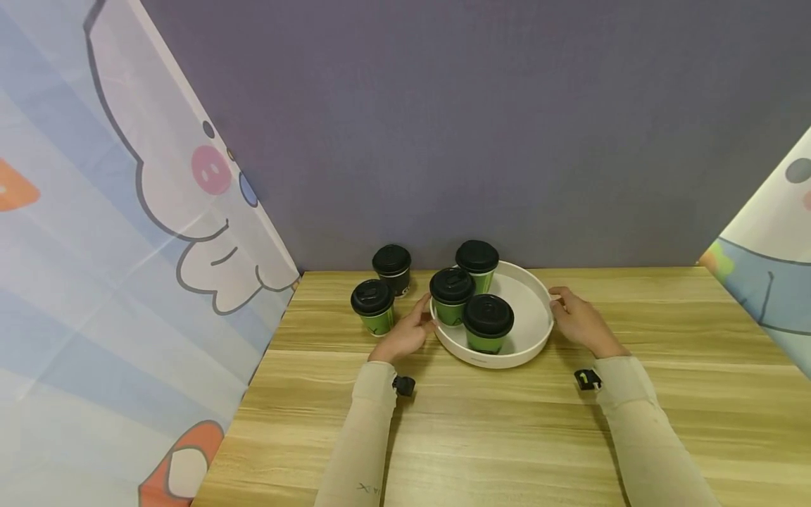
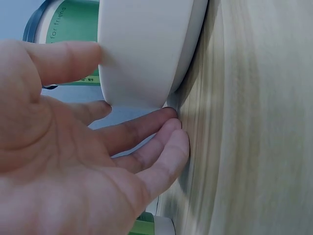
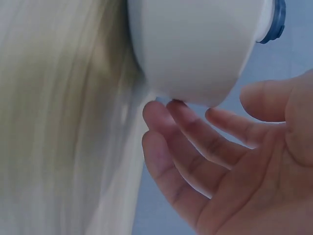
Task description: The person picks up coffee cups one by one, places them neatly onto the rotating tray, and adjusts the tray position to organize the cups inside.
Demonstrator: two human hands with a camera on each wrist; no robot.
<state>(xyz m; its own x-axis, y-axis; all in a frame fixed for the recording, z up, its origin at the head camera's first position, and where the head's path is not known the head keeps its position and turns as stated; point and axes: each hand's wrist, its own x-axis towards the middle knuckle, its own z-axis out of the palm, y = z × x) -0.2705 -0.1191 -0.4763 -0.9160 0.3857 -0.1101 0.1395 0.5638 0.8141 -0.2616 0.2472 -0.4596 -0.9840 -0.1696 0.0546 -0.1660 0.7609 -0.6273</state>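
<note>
A round white tray (image 1: 529, 310) lies on the wooden table, bearing three green paper cups with black lids: a front cup (image 1: 486, 331), a left cup (image 1: 450, 306) and a back cup (image 1: 479, 267). My left hand (image 1: 408, 332) is at the tray's left side. In the left wrist view its thumb (image 2: 73, 61) meets the tray's rim, and the other fingers reach low along the outer wall, near the tabletop. At the opposite side is my right hand (image 1: 579, 322), its loosely bent fingertips (image 3: 178, 107) right at the tray's outer wall and its thumb apart from it.
Left of the tray stand a green lidded cup (image 1: 375, 310) and, behind it, a black lidded cup (image 1: 394, 271). A grey partition (image 1: 481, 127) rises at the table's back edge. Cartoon-printed sheets (image 1: 127, 282) hang at both sides.
</note>
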